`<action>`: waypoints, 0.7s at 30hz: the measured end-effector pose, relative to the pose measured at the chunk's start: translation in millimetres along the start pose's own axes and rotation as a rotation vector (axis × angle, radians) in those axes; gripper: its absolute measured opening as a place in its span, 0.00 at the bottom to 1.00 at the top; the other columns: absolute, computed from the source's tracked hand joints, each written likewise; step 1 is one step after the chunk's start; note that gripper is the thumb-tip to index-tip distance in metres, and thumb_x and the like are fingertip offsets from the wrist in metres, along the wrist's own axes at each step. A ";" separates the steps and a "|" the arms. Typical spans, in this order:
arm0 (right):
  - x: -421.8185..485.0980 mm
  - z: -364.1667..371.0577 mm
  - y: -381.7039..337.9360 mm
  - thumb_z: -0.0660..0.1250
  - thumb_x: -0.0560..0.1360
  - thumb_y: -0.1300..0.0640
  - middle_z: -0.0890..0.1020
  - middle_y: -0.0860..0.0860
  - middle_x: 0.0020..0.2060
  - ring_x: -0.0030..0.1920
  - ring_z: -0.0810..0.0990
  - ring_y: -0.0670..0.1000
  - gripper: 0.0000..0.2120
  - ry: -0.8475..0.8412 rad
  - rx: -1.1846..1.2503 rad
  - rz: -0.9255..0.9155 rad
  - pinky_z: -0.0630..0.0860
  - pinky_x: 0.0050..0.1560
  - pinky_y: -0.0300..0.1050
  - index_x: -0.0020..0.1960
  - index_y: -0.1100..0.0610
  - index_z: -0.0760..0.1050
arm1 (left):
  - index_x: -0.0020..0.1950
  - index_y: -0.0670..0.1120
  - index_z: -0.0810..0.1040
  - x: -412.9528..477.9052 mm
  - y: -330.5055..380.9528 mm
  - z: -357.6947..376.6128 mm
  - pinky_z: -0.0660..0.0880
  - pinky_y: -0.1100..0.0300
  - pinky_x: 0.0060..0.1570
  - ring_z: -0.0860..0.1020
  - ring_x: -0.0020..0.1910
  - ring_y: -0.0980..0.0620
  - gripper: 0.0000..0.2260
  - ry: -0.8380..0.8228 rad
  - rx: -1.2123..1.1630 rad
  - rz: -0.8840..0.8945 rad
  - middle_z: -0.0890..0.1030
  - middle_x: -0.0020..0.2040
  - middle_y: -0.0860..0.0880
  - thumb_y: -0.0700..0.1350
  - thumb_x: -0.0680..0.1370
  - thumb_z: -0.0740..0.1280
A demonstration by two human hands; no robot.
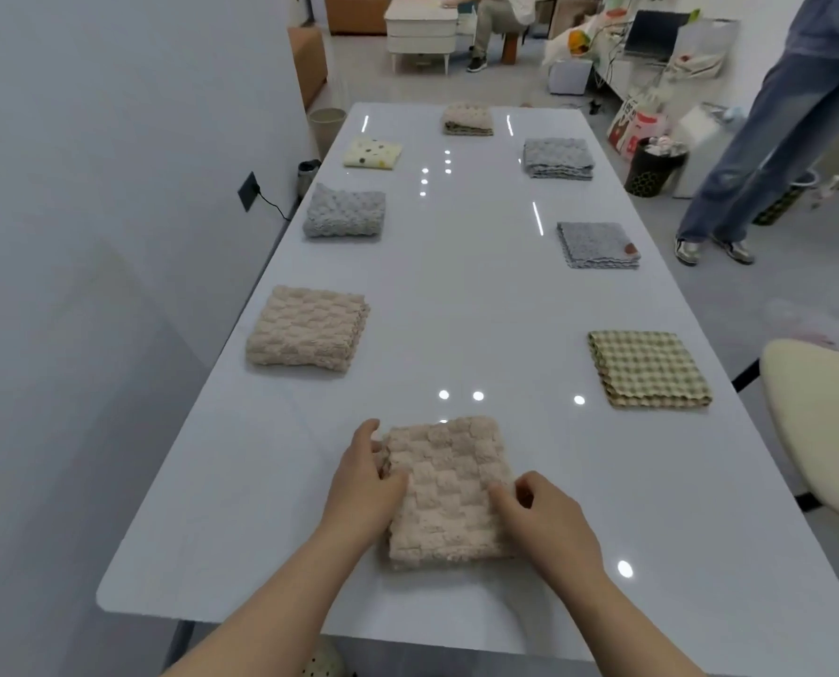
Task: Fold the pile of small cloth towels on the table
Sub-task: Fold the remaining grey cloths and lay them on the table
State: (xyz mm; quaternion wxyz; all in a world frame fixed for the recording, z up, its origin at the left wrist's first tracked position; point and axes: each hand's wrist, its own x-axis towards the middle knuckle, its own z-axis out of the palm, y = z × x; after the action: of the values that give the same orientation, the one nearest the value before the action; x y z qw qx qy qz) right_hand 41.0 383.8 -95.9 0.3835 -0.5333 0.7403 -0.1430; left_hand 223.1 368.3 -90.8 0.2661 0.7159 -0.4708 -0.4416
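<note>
A folded beige towel (pixel 449 491) lies at the 6 o'clock end of the white bench (pixel 471 295), directly between the two hands. The left hand (pixel 366 486) grips its 9 o'clock edge: the fingers curl onto the cloth and the thumb reaches up toward the far corner. The right hand (pixel 547 517) holds the 3 o'clock edge, with curled fingers pinching the cloth and one finger lying along the top. Both forearms come in from 6 o'clock, one on each side of the towel.

Eight folded towels are on the bench in all, each lying apart from the others. Three are beige and knobbly: the held one, a second beige towel (pixel 307 329) at 9 o'clock, and a third beige towel (pixel 467 119) at 12 o'clock. Three are grey: one grey towel (pixel 344 215) at 10 o'clock, a far grey towel (pixel 558 158) at 1 o'clock, and a tagged grey towel (pixel 598 245) at 2 o'clock. There is one cream dotted towel (pixel 372 153) at 11 o'clock and one green checked towel (pixel 649 368) at 3 o'clock.
</note>
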 end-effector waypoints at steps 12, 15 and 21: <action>8.3 7.4 -8.5 0.61 0.76 0.56 0.76 0.46 0.43 0.42 0.77 0.47 0.17 0.043 0.148 -0.098 0.71 0.38 0.44 0.64 0.49 0.63 | 0.68 0.52 0.67 9.8 -8.9 6.2 0.66 0.65 0.59 0.71 0.60 0.55 0.20 -0.077 0.175 0.107 0.70 0.63 0.54 0.37 0.77 0.61; 13.9 6.7 -10.9 0.61 0.76 0.57 0.75 0.43 0.41 0.41 0.77 0.46 0.19 0.040 0.193 -0.083 0.70 0.36 0.42 0.65 0.50 0.62 | 0.68 0.52 0.67 16.4 -8.8 3.6 0.68 0.58 0.65 0.71 0.62 0.51 0.20 -0.135 0.112 0.069 0.70 0.65 0.53 0.38 0.77 0.61; 19.2 7.4 -9.7 0.60 0.76 0.56 0.74 0.45 0.42 0.41 0.76 0.46 0.19 0.021 0.173 -0.069 0.71 0.37 0.43 0.66 0.51 0.62 | 0.68 0.51 0.66 17.4 -12.6 0.5 0.68 0.53 0.66 0.71 0.60 0.50 0.20 -0.187 0.084 0.083 0.68 0.64 0.50 0.38 0.77 0.61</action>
State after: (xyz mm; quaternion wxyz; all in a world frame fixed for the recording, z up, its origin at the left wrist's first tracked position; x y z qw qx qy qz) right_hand 50.3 364.2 -102.8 0.4155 -0.5216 0.7103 -0.2252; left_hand 231.1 357.7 -107.7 0.2091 0.6622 -0.5406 -0.4749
